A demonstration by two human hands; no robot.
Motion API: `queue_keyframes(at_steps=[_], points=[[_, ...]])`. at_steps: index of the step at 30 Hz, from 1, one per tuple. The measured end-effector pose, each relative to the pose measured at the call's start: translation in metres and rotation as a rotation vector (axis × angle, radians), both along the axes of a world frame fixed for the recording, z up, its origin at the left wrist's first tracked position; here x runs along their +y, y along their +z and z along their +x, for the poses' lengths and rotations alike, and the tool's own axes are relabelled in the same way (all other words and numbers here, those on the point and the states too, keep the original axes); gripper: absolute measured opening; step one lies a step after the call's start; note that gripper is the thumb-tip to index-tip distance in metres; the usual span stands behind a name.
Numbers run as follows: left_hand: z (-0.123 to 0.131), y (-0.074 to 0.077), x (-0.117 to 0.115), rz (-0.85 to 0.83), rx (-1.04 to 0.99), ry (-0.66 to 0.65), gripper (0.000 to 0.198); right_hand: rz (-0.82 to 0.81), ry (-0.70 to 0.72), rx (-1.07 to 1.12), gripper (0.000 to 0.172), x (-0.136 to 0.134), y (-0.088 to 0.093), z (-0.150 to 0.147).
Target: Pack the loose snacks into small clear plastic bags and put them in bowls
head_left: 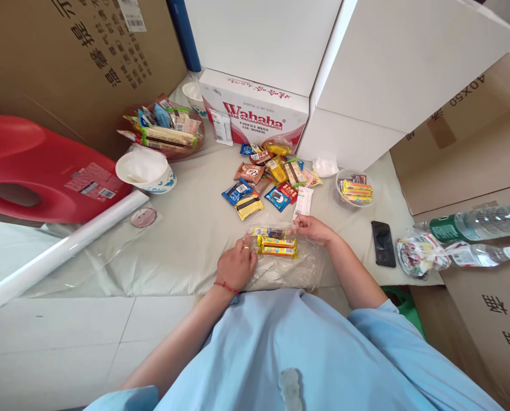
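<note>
Three yellow snack bars (277,245) are on the clear plastic bag (280,273) right in front of us, and the big snack pile (268,174) farther off lies loose. Our left hand (237,264) is half curled at the bag's left edge, but we can't tell if it's gripping. Our right hand (312,228) pinches the far right corner. The phone (383,244) and bottles (477,224) sit off right, out of the way.

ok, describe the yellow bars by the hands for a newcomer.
Start at the Wahaha box at the back. Come toward the person, past the loose snack pile, to the yellow bars between the left hand and right hand. Unlike the bars in the small bowl, they lie on clear plastic.
</note>
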State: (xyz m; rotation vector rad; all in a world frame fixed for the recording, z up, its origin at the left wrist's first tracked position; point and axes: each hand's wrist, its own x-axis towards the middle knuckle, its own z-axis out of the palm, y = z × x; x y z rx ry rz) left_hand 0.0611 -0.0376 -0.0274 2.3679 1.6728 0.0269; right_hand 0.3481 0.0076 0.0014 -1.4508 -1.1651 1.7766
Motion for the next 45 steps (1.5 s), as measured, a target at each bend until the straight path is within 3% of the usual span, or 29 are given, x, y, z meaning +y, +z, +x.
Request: queue_keyframes(at_steps=[6, 10, 14, 17, 19, 22, 25, 27, 30, 33, 36, 41, 45], points=[[0.001, -0.002, -0.001, 0.019, -0.007, 0.029, 0.061, -0.119, -0.114, 0.095, 0.063, 0.003, 0.004, 0.01], [0.0, -0.001, -0.001, 0.026, -0.01, 0.049, 0.062, -0.026, -0.275, 0.108, 0.062, 0.006, 0.011, 0.026], [-0.005, 0.004, 0.0, 0.032, -0.083, 0.144, 0.06, 0.111, -0.538, -0.147, 0.052, 0.0, 0.013, 0.046], [-0.01, 0.009, 0.001, 0.028, -0.145, 0.197, 0.054, 0.279, -0.659, -0.427, 0.039, -0.024, 0.015, 0.047], [-0.013, 0.012, 0.004, 0.022, -0.153, 0.208, 0.051, 0.392, -0.586, -0.564, 0.03, -0.051, 0.02, 0.037], [-0.015, 0.017, 0.012, 0.011, -0.126, 0.228, 0.051, 0.561, -0.214, -0.631, 0.019, -0.091, 0.031, 0.009], [-0.015, 0.019, 0.023, -0.007, -0.081, 0.251, 0.052, 0.735, 0.107, -0.631, 0.021, -0.106, 0.038, -0.021], [-0.014, 0.02, 0.028, -0.018, -0.049, 0.232, 0.052, 0.763, 0.157, -0.722, 0.025, -0.093, 0.039, -0.038], [-0.014, 0.017, 0.029, -0.032, -0.007, 0.179, 0.051, 0.665, 0.237, -0.949, 0.029, -0.051, 0.038, -0.059], [-0.015, 0.014, 0.023, -0.012, 0.005, 0.152, 0.052, 0.534, 0.477, -1.11, 0.027, -0.008, 0.039, -0.075], [-0.015, 0.012, 0.017, 0.014, -0.001, 0.151, 0.054, 0.489, 0.673, -1.185, 0.027, 0.012, 0.043, -0.082], [-0.014, 0.01, 0.017, 0.019, -0.043, 0.156, 0.054, 0.533, 0.653, -1.199, 0.028, 0.008, 0.046, -0.069], [-0.022, 0.006, 0.016, 0.054, -0.136, 0.149, 0.052, 0.49, 0.593, -1.122, 0.029, -0.008, 0.036, -0.057]])
